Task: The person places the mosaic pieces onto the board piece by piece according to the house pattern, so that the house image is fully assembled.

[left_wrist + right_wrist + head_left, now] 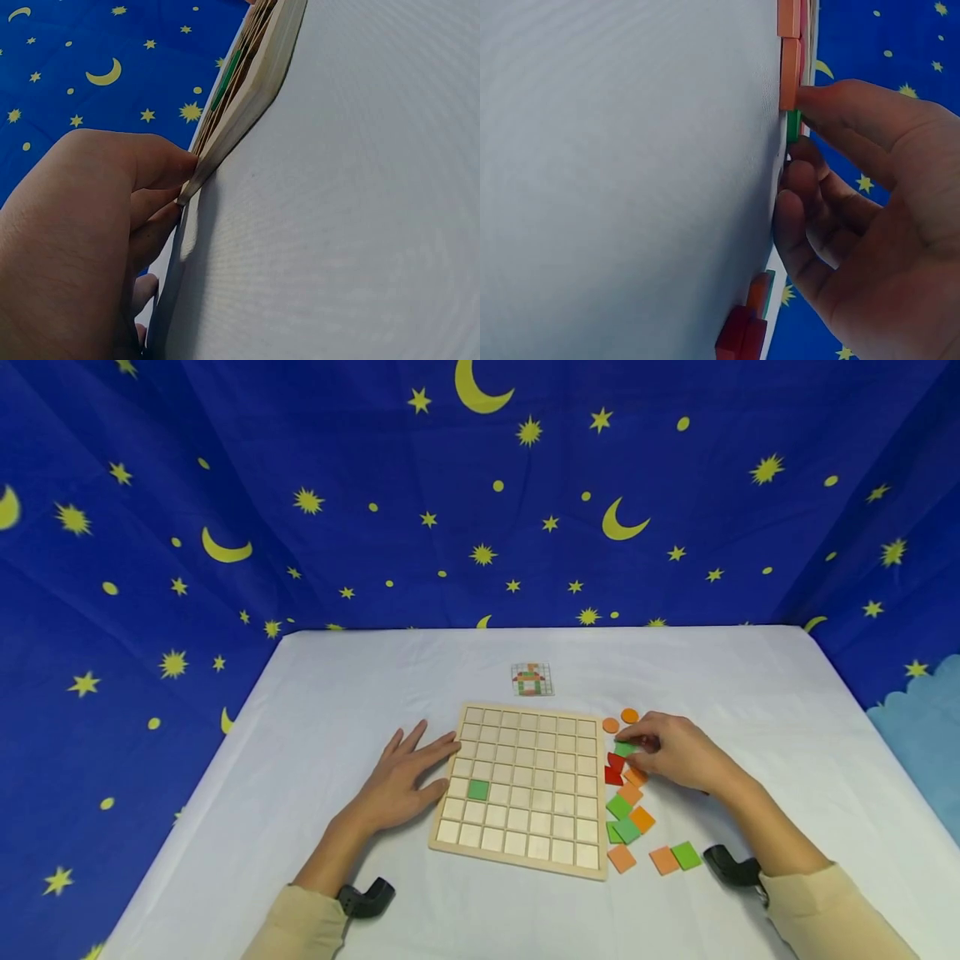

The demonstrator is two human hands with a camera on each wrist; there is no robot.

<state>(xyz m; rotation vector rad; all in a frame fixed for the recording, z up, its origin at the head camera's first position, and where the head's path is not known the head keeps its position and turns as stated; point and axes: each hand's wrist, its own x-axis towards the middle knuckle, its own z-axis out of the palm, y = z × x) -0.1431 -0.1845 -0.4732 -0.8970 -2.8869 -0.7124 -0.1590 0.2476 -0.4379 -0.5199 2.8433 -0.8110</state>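
Observation:
A wooden grid board [536, 857] lies on the white table, with one green tile [477, 790] in a cell toward its lower left. Spread fingers of my left hand [397, 781] touch the board's left edge; in the left wrist view, that hand [82, 225] rests against the board's side [247, 101]. At the right of the board, my right hand [678, 752] has thumb and fingertips around a green tile [624, 748]. The right wrist view puts this green tile [793, 126] between the fingertips of the right hand [885, 202], beside an orange tile [790, 75].
A pattern card [532, 679] lies behind the board. Orange discs [611, 725], red pieces [613, 775] and several orange and green tiles [641, 819] lie along the board's right side. An orange tile [663, 861] and a light green one [686, 856] lie nearer the front.

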